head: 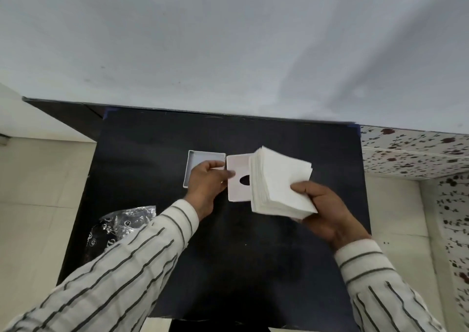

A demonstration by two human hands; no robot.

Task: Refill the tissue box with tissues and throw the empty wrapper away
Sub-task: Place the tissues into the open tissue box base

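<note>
**Tissue stack in the right hand, box base under the left**

The right hand is closed around a thick stack of white tissues, thumb on top of the near edge and fingers underneath, holding the stack clear of the bench. The stack fans a little at its far corner.

The left hand reaches forward with its fingers curled at the near right corner of the open box base; the fingertips overlap the base's edge, though whether they actually grip it cannot be told. The thumb points toward the right hand.

Between the two hands lies the box lid, a flat white panel with a dark oval slot; its right side is hidden behind the tissue stack, and its left edge sits just beside the left hand's fingertips and the base.

Both forearms wear striped sleeves, pale with dark lines.

Behind the left forearm, nearer the person and well apart from the box, the crumpled clear wrapper with white printing lies on the dark bench, partly covered by the sleeve.

Beyond the hands rises a pale wall.
</note>
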